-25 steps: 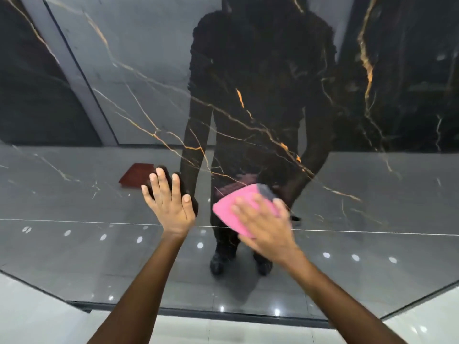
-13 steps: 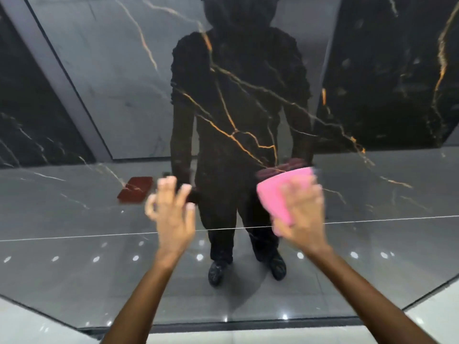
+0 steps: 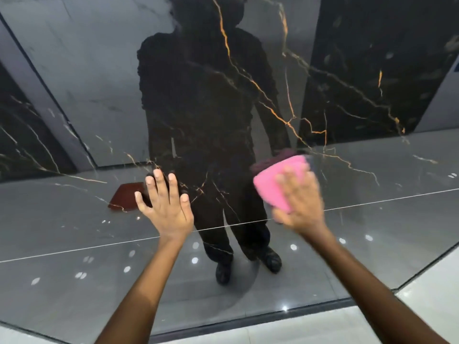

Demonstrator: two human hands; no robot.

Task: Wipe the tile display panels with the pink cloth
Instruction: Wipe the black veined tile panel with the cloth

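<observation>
A glossy black tile display panel (image 3: 347, 90) with gold and white veins fills the view in front of me. My right hand (image 3: 301, 203) lies flat with straight fingers on the pink cloth (image 3: 270, 187) and presses it against the panel; hand and cloth are blurred by motion. To the left, my left hand (image 3: 165, 207) rests flat on the panel with its fingers spread and holds nothing. The panel mirrors a dark standing figure and both hands.
The panel's lower edge (image 3: 248, 322) meets a pale glossy floor (image 3: 434, 294) at the bottom and right. In the reflection lie a grey tiled floor with light spots and a reddish-brown mat (image 3: 123, 197) left of my left hand.
My right hand has swept the pink cloth rightward and slightly up across the panel. The view has shifted, and my left hand stays flat on the panel.
</observation>
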